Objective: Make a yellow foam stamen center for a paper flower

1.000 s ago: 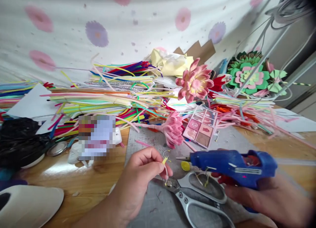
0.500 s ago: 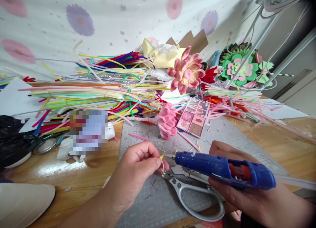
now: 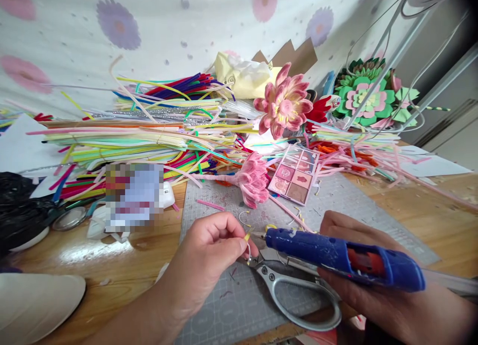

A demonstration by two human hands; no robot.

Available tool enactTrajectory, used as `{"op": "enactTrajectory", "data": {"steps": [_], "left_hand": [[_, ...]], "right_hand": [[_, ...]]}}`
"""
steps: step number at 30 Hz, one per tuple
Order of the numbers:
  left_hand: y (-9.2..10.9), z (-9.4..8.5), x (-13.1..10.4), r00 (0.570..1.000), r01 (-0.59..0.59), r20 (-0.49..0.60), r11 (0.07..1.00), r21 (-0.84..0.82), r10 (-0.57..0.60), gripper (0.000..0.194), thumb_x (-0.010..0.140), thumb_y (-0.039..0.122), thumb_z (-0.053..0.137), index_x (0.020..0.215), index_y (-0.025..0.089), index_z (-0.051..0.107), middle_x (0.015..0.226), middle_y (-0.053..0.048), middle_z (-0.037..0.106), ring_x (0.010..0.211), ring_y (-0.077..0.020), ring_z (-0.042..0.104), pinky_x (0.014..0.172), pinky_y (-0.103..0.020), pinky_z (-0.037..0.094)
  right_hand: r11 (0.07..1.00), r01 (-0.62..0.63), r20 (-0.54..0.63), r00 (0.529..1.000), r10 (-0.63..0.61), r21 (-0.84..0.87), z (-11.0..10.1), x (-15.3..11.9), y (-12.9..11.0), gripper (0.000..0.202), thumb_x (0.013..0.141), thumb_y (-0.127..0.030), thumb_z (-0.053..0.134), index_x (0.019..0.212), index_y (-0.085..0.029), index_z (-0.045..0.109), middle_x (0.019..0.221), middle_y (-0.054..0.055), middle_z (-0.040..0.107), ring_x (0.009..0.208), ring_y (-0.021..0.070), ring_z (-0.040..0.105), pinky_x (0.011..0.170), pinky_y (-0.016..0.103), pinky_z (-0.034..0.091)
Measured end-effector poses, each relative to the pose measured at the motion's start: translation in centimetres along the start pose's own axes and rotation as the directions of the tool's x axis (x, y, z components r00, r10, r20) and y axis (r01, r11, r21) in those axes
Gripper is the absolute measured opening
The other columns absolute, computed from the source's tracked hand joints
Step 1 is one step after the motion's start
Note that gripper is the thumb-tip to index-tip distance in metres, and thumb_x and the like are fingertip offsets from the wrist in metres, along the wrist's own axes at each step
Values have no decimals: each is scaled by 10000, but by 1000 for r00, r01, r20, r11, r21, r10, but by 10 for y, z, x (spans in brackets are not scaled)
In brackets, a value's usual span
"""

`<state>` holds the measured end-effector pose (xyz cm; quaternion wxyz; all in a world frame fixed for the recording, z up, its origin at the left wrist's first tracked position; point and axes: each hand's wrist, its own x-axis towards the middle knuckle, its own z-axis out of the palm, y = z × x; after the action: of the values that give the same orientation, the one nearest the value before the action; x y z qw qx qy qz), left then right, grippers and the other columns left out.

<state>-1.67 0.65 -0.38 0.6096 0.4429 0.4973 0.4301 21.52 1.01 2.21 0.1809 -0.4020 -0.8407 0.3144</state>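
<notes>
My left hand [image 3: 209, 253] is closed, thumb and fingertips pinching a small yellow-tipped stamen [image 3: 247, 236] with a thin curved white stem. In my right hand [image 3: 377, 307] is a blue hot glue gun [image 3: 313, 250], gripped from behind and below. Its nozzle points left, close to the yellow tip; I cannot tell whether they touch. Beneath both hands lie silver-handled scissors [image 3: 272, 287], partly covered by the gun. A pink fuzzy flower [image 3: 252, 180] rests on its side on the grey cutting mat [image 3: 209, 322], just beyond the fingers.
A makeup palette [image 3: 295, 175] lies behind the glue gun. Bundles of coloured pipe cleaners [image 3: 130, 138] are heaped along the back. A larger pink flower [image 3: 286, 106] and a green paper flower [image 3: 368, 101] stand there too. A black plastic bag [image 3: 22, 200] sits at far left.
The hands stay nearly in place, still holding the stamen and the glue gun. The gun has shifted very slightly right, and the whole view has moved a little.
</notes>
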Motion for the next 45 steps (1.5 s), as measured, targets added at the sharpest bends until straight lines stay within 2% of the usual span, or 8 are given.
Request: {"op": "enactTrajectory", "data": {"steps": [21,28,34,38,40,41,43,45], "left_hand": [[0,-2,-2,1000,-14,7,999,46,13,99,682,125,589,601,181,588,601,27,663,614,-119,566,596,-222,399],[-4,-4,0,996,-85,-15,991,100,87,98,700,127,586,622,185,600,820,18,627,689,-117,519,601,-223,390],[-3,-4,1,992,-123,9,990,73,123,119,719,117,584,628,191,607,825,27,564,673,-96,480,565,-189,377],[-2,-3,0,992,-122,26,992,34,122,109,721,143,618,624,192,619,833,20,543,713,-103,475,585,-181,384],[-1,-3,-1,993,-110,37,994,11,110,105,715,150,629,619,190,619,834,20,537,714,-104,471,592,-184,385],[-1,-3,-2,994,-102,40,995,3,102,100,712,151,631,621,190,620,831,20,536,709,-103,469,594,-186,384],[-1,-3,-3,995,-85,43,996,-16,86,89,707,150,628,628,190,622,825,21,534,694,-102,468,594,-194,383],[0,-2,-4,996,-76,47,996,-37,77,84,701,150,624,626,188,619,814,23,532,680,-102,471,595,-203,382]], "right_hand": [[1000,-13,11,1000,13,13,-2,-1,-5,210,743,9,499,730,-200,491,754,-12,525,645,106,530,568,223,433],[1000,-7,-10,1000,7,26,-1,-1,-2,213,712,16,514,725,-195,499,759,-11,530,654,105,530,573,222,434],[999,-24,-50,998,25,22,-2,-3,-2,201,699,-6,544,723,-204,523,764,-6,541,650,114,537,568,219,453],[998,-54,-89,994,56,25,-4,-9,10,104,741,-124,597,731,-219,556,766,8,567,655,139,564,560,232,476],[992,-99,-169,979,112,81,-12,-14,28,61,745,-238,640,781,-230,591,765,24,607,678,176,596,550,249,496],[982,-144,-211,963,168,123,-19,-18,40,121,726,-297,666,807,-231,606,769,34,632,688,198,609,540,261,502],[932,-275,-300,892,339,235,-37,-25,66,199,688,-378,702,799,-228,634,741,43,665,658,212,619,524,275,503],[871,-371,-343,812,473,323,-57,-32,90,161,676,-361,702,713,-217,639,651,37,636,577,179,585,470,256,456]]}}
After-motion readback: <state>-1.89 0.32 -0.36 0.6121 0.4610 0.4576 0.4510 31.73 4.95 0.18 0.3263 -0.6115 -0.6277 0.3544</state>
